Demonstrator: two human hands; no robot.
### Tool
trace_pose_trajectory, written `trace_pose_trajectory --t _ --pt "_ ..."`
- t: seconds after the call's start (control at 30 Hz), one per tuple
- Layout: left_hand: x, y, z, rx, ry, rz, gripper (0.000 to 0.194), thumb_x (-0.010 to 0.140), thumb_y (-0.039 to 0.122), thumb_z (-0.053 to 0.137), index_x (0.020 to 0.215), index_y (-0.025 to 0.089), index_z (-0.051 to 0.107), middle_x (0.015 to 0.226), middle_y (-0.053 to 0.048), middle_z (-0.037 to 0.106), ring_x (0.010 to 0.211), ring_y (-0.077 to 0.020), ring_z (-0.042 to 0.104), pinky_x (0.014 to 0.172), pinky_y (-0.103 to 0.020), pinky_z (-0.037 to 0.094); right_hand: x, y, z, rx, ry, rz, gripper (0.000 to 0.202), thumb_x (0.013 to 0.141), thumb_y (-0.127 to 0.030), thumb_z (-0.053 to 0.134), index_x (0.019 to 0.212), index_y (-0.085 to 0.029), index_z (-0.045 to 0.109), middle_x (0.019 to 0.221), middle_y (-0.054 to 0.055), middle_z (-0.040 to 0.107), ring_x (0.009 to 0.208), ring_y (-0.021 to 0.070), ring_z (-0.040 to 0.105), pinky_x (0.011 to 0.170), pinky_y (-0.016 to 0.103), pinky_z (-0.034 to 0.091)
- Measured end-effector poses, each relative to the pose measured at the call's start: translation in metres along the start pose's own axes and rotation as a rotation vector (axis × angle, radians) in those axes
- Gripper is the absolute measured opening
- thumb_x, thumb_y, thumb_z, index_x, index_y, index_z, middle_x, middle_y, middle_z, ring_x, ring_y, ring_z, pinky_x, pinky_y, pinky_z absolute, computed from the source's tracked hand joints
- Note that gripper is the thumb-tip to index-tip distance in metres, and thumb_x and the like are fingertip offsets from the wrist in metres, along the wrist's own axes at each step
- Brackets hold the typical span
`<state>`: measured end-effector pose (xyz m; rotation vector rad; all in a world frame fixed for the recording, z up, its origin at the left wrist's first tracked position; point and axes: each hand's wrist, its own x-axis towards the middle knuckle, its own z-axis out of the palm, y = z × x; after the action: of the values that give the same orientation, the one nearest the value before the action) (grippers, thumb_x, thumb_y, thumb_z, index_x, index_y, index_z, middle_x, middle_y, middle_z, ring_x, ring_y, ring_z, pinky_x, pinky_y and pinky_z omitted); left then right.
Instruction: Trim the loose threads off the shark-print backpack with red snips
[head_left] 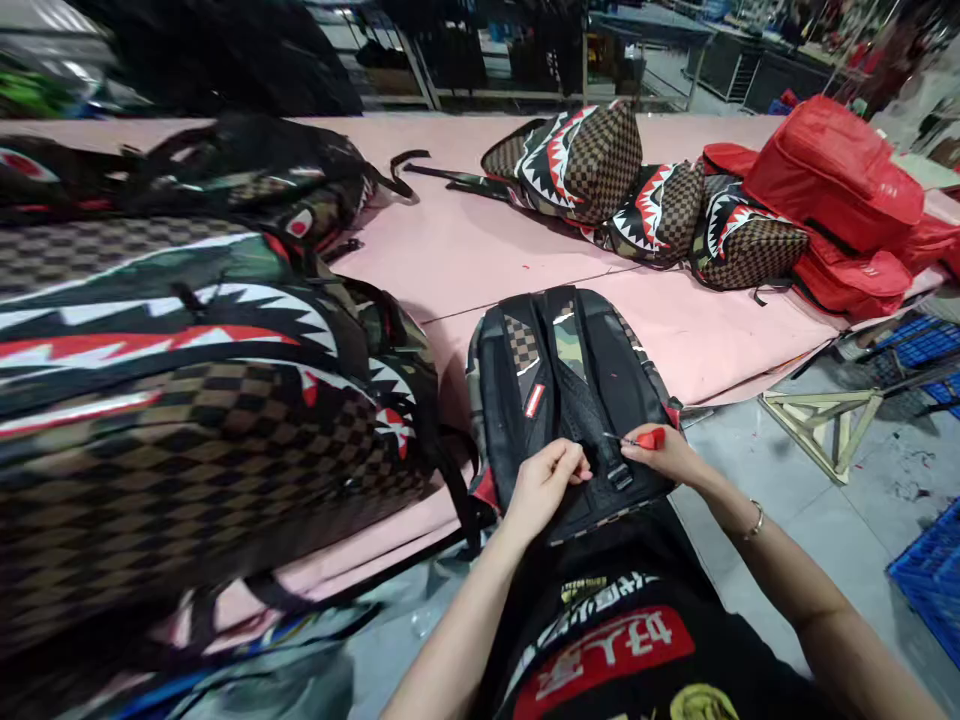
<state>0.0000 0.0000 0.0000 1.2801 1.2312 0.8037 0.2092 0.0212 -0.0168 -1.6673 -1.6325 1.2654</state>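
Over on the left, a big shark-mouth backpack looms at the near side of the pink tabletop, a darker backpack lying behind it; heaped off to the side like that, they probably leave the person elbow room. Now to the middle, and here's the bag in play: a black-backed backpack, lying at the near edge right up against the person's body, its padded back and shoulder straps facing up, which seems to bring the webbing and buckle within easy reach of both hands. The left hand sits low on the back panel, fingers curled in; whether they pinch the webbing or merely steady the bag, I can't tell. Just beside it, the right hand is closed firmly around a red-handled tool, its slim metal tip pointing left over the panel, an angle that looks chosen for close control. Beyond, further right, three shark-mouth bags line up, leaning into a stack of red bags, likely grouped by design. And at far right, a blue crate on the floor.
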Motion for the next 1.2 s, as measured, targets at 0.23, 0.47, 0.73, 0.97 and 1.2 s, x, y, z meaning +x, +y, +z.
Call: trace_pose_trajectory --t 0.23,0.47,0.73,0.97,1.2 --pt "-0.018 -0.016 0.016 0.022 0.118 0.037 0.034 0.071 0.035 0.063 0.101 0.020 0.056 0.090 -0.004 0.061 0.079 -0.0163 0.062 0.074 -0.030 0.050 -0.006 -0.012 0.021 0.060 -0.032 -0.062 0.031 0.067 -0.045 0.060 0.067 -0.015 0.062 0.061 0.001 0.059 0.060 0.0141 0.053 0.058 0.025 0.041" --pt "-0.019 -0.018 0.020 -0.140 0.256 -0.040 0.027 0.061 0.031 0.071 0.082 0.016 0.063 0.068 0.001 0.059 0.062 -0.0103 0.053 0.062 -0.022 0.046 -0.009 -0.026 0.031 0.103 -0.070 -0.129 0.026 0.072 -0.041 0.059 0.070 -0.016 0.061 0.068 0.003 0.062 0.066 0.0164 0.057 0.063 0.027 0.043" --pt "-0.018 -0.011 0.021 -0.318 0.336 -0.092 0.019 0.064 0.032 0.067 0.068 0.015 0.061 0.060 0.002 0.055 0.054 -0.0093 0.048 0.055 -0.021 0.040 -0.021 -0.032 0.017 -0.032 -0.007 -0.216 0.027 0.078 -0.039 0.056 0.095 -0.019 0.057 0.080 0.000 0.061 0.069 0.0128 0.056 0.068 0.025 0.043" --pt "-0.019 -0.013 0.026 -0.301 0.373 -0.055 0.018 0.067 0.034 0.063 0.069 0.016 0.058 0.065 0.002 0.053 0.059 -0.0103 0.047 0.059 -0.022 0.040 -0.025 -0.034 -0.016 -0.175 -0.024 -0.380 0.021 0.078 -0.036 0.058 0.090 -0.018 0.058 0.070 -0.002 0.059 0.061 0.0099 0.052 0.059 0.021 0.039" --pt "-0.020 -0.018 0.027 -0.247 0.391 -0.036 0.017 0.072 0.034 0.058 0.072 0.017 0.056 0.066 0.003 0.051 0.060 -0.0104 0.044 0.060 -0.021 0.036 -0.022 -0.027 -0.025 -0.139 -0.143 -0.448 0.018 0.078 -0.032 0.060 0.088 -0.016 0.061 0.075 0.001 0.063 0.065 0.0108 0.055 0.059 0.020 0.041"
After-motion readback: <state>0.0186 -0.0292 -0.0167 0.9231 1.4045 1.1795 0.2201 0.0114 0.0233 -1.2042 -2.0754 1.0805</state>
